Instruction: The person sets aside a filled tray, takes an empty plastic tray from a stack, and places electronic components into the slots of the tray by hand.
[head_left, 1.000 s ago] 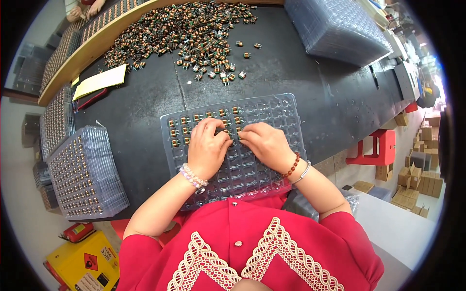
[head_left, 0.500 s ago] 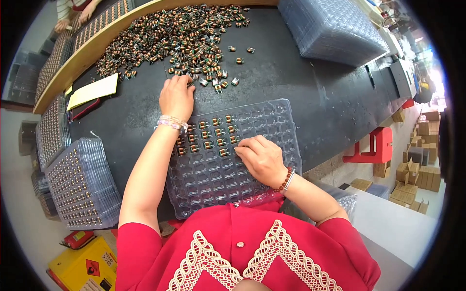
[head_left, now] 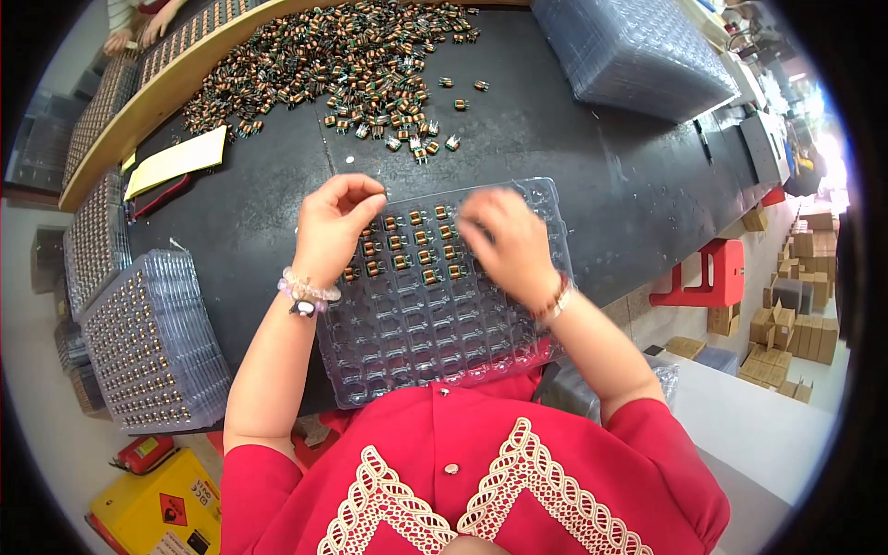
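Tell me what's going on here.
Someone in a red top is at a dark bench with a clear plastic tray. Small wound coils sit in its far rows; nearer pockets are bare. The left hand is pinched by the tray's far left corner; whether it holds anything, I can't tell. The blurred right hand is over its right side. A coil heap lies beyond.

Coppery coils point(head_left: 319, 69), black table point(head_left: 523, 125), red stool point(head_left: 730, 268)

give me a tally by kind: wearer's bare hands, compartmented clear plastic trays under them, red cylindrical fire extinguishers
Wearer's bare left hand and bare right hand: 2
Compartmented clear plastic tray under them: 1
Red cylindrical fire extinguisher: 1
Total: 4
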### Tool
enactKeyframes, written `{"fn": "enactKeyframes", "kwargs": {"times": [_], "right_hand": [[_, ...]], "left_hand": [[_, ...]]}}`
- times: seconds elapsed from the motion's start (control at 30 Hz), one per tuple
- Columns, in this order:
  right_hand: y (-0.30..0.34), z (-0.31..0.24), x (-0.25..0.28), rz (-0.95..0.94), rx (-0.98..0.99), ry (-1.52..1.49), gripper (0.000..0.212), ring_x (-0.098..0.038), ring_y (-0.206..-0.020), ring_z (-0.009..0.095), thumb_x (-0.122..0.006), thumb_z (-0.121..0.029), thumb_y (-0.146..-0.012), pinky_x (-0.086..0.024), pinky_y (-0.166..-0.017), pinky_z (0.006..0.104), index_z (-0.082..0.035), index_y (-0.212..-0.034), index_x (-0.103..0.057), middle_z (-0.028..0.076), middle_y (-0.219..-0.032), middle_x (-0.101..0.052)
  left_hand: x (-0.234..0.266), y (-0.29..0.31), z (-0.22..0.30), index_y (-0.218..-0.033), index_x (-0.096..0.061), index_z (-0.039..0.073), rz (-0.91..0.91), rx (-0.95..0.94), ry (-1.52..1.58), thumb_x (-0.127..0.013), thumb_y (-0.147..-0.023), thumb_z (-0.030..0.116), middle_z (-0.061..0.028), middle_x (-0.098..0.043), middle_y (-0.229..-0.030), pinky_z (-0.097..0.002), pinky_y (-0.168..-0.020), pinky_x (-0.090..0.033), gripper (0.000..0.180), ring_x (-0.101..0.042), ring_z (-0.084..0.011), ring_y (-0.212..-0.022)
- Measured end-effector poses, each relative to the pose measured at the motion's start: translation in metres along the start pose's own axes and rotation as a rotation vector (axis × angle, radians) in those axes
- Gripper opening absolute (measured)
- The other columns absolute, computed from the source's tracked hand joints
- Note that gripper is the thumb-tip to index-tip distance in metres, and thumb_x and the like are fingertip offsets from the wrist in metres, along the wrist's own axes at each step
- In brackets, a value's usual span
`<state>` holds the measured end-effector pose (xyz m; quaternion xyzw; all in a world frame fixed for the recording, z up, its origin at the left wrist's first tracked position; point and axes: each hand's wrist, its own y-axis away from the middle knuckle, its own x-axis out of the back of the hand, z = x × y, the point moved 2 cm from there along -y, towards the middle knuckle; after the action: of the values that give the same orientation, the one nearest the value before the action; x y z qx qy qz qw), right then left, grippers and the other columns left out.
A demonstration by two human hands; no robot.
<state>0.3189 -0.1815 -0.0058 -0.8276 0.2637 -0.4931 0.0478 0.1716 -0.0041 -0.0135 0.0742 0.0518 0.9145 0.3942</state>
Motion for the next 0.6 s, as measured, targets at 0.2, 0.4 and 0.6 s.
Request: {"fn": "enactKeyframes", "kwargs": {"times": [0.2, 0.4, 0.6], "right_hand": [[-0.064, 0.048, -0.032, 0.026, 0.061, 0.292, 0.019, -0.058, -0.104, 0.023, -0.062, -0.016, -0.085, -0.051, -0.084, 0.0360, -0.012, -0.103, -0.066, 0.001, -0.113, -0.064], [-0.070, 0.050, -0.034, -0.028, 0.060, 0.247, 0.014, -0.062, -0.094, 0.026, -0.061, -0.016, -0.086, -0.052, -0.080, 0.0377, -0.010, -0.098, -0.066, 0.005, -0.101, -0.065], [-0.068, 0.060, -0.033, 0.029, -0.068, 0.007, 0.015, -0.064, -0.081, 0.022, -0.057, -0.010, -0.090, -0.053, -0.071, 0.0332, -0.006, -0.102, -0.065, 0.008, -0.097, -0.063]], "left_hand": [[-0.010, 0.042, -0.001, -0.085, -0.064, 0.002, -0.073, -0.155, -0.027, -0.067, -0.079, -0.003, -0.0026, -0.063, -0.088, -0.0241, -0.072, -0.051, 0.008, -0.061, -0.0099, -0.079], [-0.015, 0.062, -0.012, -0.080, -0.066, 0.007, -0.227, -0.538, -0.571, -0.073, -0.071, 0.008, -0.0037, -0.064, -0.086, -0.0361, -0.084, -0.047, 0.012, -0.058, -0.0229, -0.095], [-0.017, 0.062, -0.006, -0.078, -0.068, 0.007, -0.236, -0.680, -0.734, -0.072, -0.072, 0.010, -0.0044, -0.062, -0.096, -0.0397, -0.088, -0.044, 0.008, -0.055, -0.0245, -0.103]]}}
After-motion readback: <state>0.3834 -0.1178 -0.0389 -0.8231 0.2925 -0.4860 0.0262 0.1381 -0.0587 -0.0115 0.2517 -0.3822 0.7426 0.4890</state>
